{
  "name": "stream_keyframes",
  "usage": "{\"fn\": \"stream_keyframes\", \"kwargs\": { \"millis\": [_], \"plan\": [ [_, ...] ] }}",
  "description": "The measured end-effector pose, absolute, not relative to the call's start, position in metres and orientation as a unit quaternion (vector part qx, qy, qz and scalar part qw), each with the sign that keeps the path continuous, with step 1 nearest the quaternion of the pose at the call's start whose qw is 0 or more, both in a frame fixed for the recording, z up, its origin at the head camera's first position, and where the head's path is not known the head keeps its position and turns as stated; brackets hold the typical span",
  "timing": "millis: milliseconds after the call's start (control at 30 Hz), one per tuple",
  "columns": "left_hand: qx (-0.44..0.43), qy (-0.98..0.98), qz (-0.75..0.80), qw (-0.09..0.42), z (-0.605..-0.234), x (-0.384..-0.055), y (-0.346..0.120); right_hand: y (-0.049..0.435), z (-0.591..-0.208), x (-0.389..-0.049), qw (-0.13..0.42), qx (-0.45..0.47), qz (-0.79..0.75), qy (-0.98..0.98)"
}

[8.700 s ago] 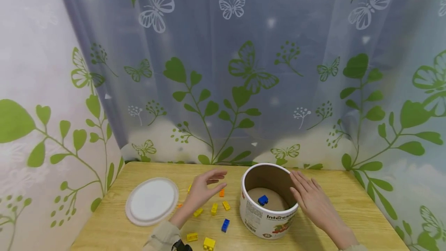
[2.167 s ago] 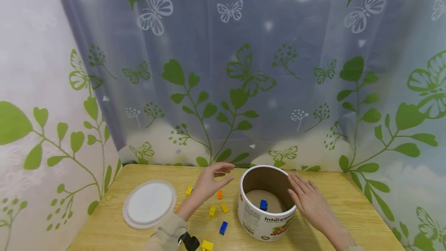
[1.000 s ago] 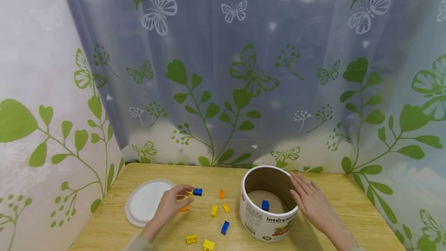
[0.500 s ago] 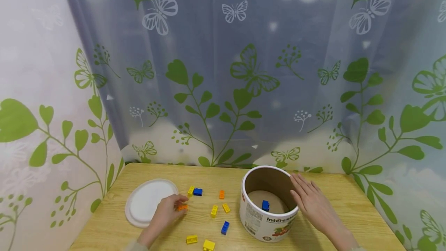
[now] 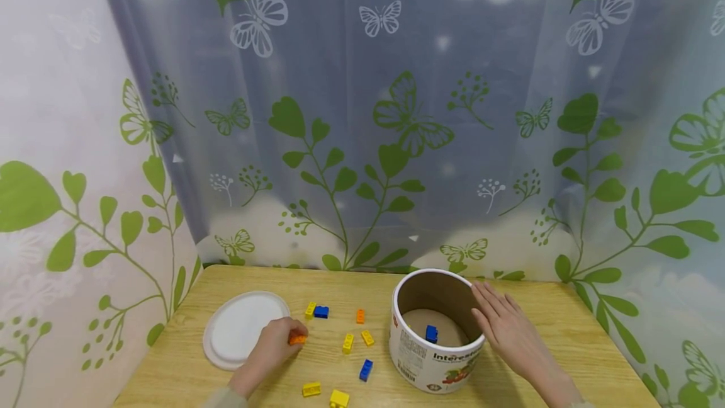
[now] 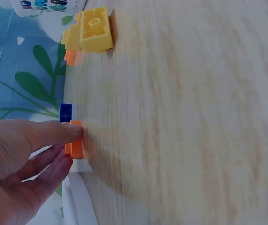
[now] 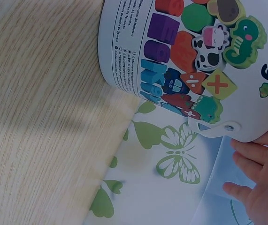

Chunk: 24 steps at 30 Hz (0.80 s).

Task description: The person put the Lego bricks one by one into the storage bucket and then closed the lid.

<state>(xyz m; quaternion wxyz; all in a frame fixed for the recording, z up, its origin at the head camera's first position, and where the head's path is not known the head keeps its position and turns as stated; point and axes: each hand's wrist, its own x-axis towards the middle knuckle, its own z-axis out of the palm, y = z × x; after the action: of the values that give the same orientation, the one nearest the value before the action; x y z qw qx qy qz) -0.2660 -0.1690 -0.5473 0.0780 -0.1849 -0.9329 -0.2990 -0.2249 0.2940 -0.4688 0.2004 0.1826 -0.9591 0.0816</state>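
Observation:
My left hand [image 5: 272, 344] pinches an orange toy brick [image 5: 297, 339] between thumb and fingers, right of the white lid. In the left wrist view the thumb lies along the top of the orange brick [image 6: 76, 140], which is at the tabletop. With fingers straight, my right hand [image 5: 510, 326] rests against the right rim of a white round bucket [image 5: 410, 354]. A blue brick [image 5: 432, 334] lies inside the bucket. The right wrist view shows the bucket's printed side [image 7: 171, 61] and my right fingers at its upper edge.
A white round lid [image 5: 246, 329] lies on the left of the wooden table. Between lid and bucket are scattered several yellow bricks [image 5: 348, 343], two blue bricks, one of them a blue brick [image 5: 366, 369] near the bucket, and another orange brick [image 5: 360, 316].
My left hand has moved left from beside the bucket, past a yellow brick, and now grips the orange brick. One yellow brick has gone from the table since the oldest frame. The right hand stays put.

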Motion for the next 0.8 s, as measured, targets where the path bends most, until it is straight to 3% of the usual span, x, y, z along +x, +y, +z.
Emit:
{"fn": "stream_keyframes", "kwargs": {
  "millis": [400,800],
  "plan": [
    [-0.199,-0.929,-0.308,0.058,-0.541,-0.271,-0.168,0.295,-0.472,-0.226,0.204,0.185,0.081,-0.958],
    [-0.215,-0.917,-0.33,0.056,-0.51,-0.276,-0.156,0.294,-0.471,-0.225,0.215,0.188,0.073,-0.956]
  ]
}}
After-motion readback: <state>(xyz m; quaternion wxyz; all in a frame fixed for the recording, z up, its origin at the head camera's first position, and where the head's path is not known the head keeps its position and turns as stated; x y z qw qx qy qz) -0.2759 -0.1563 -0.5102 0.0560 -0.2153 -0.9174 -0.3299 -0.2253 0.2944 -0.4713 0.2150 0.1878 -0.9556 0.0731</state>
